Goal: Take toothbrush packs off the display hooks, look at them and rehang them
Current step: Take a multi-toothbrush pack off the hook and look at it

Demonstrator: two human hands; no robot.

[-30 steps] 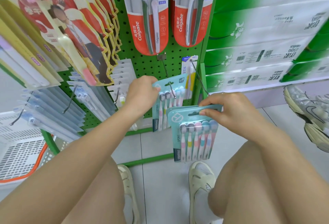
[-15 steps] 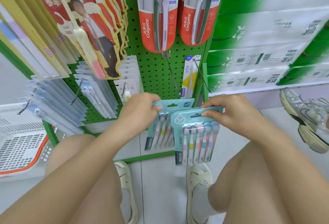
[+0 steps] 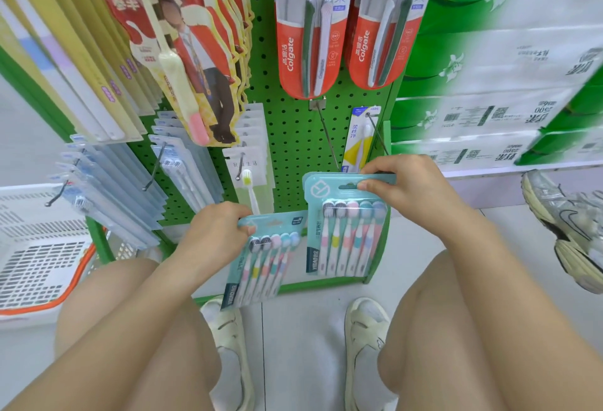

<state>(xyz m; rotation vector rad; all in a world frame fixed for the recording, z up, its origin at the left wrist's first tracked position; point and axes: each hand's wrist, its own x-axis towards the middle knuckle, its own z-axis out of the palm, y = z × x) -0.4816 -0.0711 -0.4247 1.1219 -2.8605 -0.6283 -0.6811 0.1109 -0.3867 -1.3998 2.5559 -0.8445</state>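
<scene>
Two teal toothbrush packs are held, one in each hand. Fingers of the left hand [image 3: 215, 231] curl round the top corner of the lower pack [image 3: 261, 260], which tilts over the floor. The right hand [image 3: 404, 187] pinches the header of the upper pack [image 3: 347, 224], thumb in front, just below a bare hook [image 3: 329, 140] on the green pegboard [image 3: 293, 136]. Colgate packs [image 3: 306, 29] hang above.
</scene>
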